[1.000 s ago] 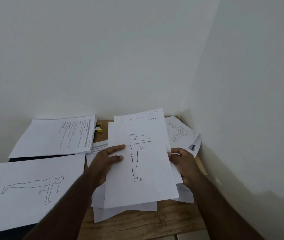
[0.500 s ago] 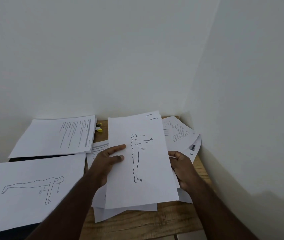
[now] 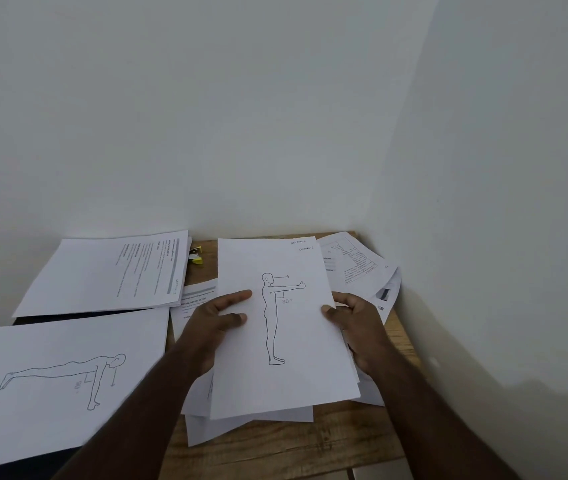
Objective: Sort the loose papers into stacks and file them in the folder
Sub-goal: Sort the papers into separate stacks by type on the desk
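Papers: sheet with standing figure (image 3: 282,327) topped the bundle held above the wooden table (image 3: 293,445). My left hand (image 3: 213,323) pinched its left edge, my right hand (image 3: 358,327) gripped the right. Plank-figure stack (image 3: 61,386) and text stack (image 3: 109,271) lay left.

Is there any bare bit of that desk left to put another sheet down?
Little. Bare wood shows along the near edge below the held sheet, and in a narrow gap by the yellow clip beside the text stack. The left side under the push-up drawing and the right corner pile are crowded.
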